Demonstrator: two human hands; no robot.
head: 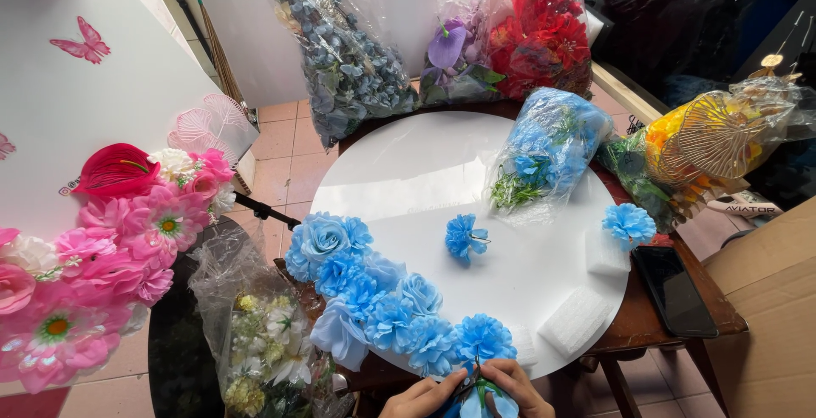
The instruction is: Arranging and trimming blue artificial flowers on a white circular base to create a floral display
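Both hands [467, 391] grasping one blue flower [487, 404], two loose blue blooms [465, 236], two foam blocks [575, 319]

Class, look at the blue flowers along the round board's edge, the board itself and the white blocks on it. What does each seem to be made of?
Blue flowers: likely fabric, matte, crisp frilled petals.
Round board: smooth white sheet with a soft sheen, perhaps foam board or plastic; unclear.
White blocks: apparently foam, with a pebbled, dull surface.
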